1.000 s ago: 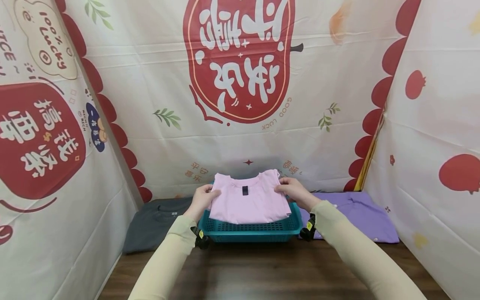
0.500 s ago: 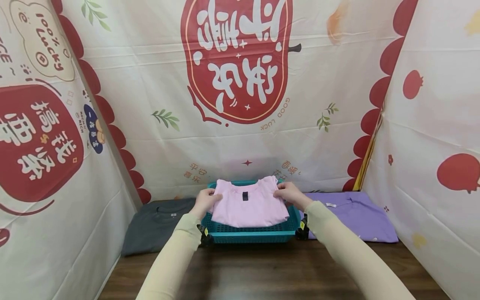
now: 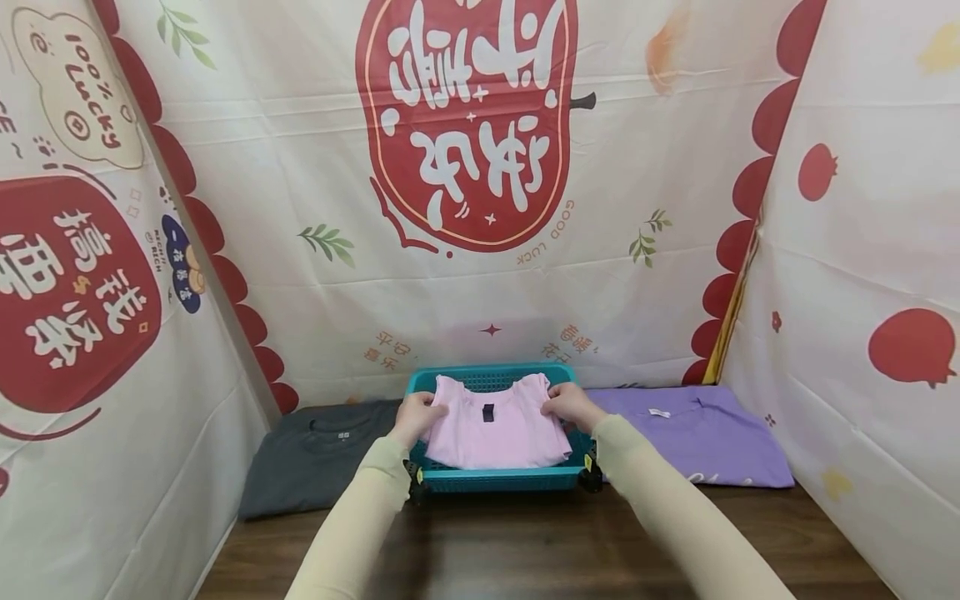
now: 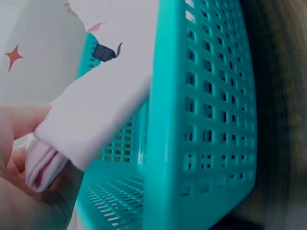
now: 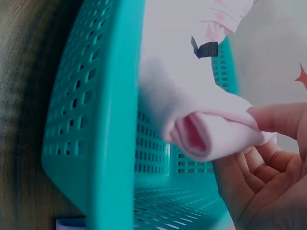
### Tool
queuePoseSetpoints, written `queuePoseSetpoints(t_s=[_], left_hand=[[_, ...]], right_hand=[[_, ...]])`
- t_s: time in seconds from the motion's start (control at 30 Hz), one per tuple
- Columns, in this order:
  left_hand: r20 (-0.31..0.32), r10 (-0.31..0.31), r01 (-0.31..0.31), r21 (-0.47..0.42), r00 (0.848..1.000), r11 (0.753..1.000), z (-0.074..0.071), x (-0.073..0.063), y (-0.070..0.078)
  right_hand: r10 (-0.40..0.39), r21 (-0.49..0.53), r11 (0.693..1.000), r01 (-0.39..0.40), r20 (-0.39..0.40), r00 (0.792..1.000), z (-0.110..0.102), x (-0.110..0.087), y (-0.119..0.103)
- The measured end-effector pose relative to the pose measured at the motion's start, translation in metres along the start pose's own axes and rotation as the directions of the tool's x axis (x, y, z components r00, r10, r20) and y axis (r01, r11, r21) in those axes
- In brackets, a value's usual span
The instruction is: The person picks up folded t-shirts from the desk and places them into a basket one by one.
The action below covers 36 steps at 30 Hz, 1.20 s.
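Observation:
A folded pink T-shirt [image 3: 495,433] with a dark neck label spans the inside of a teal plastic basket [image 3: 498,480]. At its left edge my left hand [image 3: 414,417] pinches the cloth between thumb and fingers. My right hand [image 3: 573,405] pinches the opposite edge in the same way. Both wrist views show the rolled fold of the pink T-shirt [image 4: 96,115] within the basket's walls, above the slotted floor. Whether its underside touches the floor in the middle, I cannot tell.
To the basket's left lies a folded dark grey T-shirt [image 3: 315,467]. A folded purple T-shirt [image 3: 705,442] lies to its right. All stand on a dark wooden table [image 3: 525,542], with printed cloth walls [image 3: 480,292] behind and at both sides.
Both hands have lowered the pink T-shirt into the basket. More of the basket's back rim now shows behind it. The grip on both edges is unchanged.

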<state>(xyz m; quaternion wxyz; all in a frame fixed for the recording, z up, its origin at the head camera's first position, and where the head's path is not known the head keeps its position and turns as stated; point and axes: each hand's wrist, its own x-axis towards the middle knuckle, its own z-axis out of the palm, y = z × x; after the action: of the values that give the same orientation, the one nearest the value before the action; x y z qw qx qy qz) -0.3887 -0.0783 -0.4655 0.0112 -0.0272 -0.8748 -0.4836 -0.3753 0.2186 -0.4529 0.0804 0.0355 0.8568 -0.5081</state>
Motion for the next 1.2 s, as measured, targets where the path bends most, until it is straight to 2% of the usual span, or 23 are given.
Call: queuePoseSetpoints(t_s=[0.3,0.4,0.57,0.73,0.83,0.97,1.2], left_hand=[[0.014,0.023,-0.023,0.026,1.0,0.999,0.006,0.001,0.0],[0.018,0.013,-0.014,0.046,1.0,0.999,0.006,0.0,0.0],[0.025,-0.009,0.007,0.081,1.0,0.997,0.005,-0.002,-0.003],[0.022,0.009,-0.011,0.084,1.0,0.996,0.004,-0.001,-0.004],[0.043,0.022,-0.026,0.086,0.999,0.996,0.006,0.001,-0.008],[0.068,0.009,-0.016,0.098,0.998,0.995,0.011,0.004,-0.013],[0.069,0.01,-0.019,0.126,0.998,0.992,0.016,0.005,-0.009]], right_hand=[[0.013,-0.05,0.999,-0.014,-0.02,1.0,0.002,0.009,0.01],[0.016,-0.06,0.998,-0.018,-0.023,1.0,0.003,0.013,0.011],[0.016,-0.089,0.996,-0.017,-0.015,1.0,0.006,0.014,0.008],[-0.014,-0.117,0.993,0.011,-0.025,1.0,0.01,0.015,0.005],[-0.01,-0.124,0.992,0.006,-0.033,0.999,0.012,0.016,0.007],[0.004,-0.131,0.991,-0.008,-0.025,1.0,0.013,0.016,0.012],[-0.011,-0.132,0.991,0.006,-0.035,0.999,0.014,0.016,0.017]])
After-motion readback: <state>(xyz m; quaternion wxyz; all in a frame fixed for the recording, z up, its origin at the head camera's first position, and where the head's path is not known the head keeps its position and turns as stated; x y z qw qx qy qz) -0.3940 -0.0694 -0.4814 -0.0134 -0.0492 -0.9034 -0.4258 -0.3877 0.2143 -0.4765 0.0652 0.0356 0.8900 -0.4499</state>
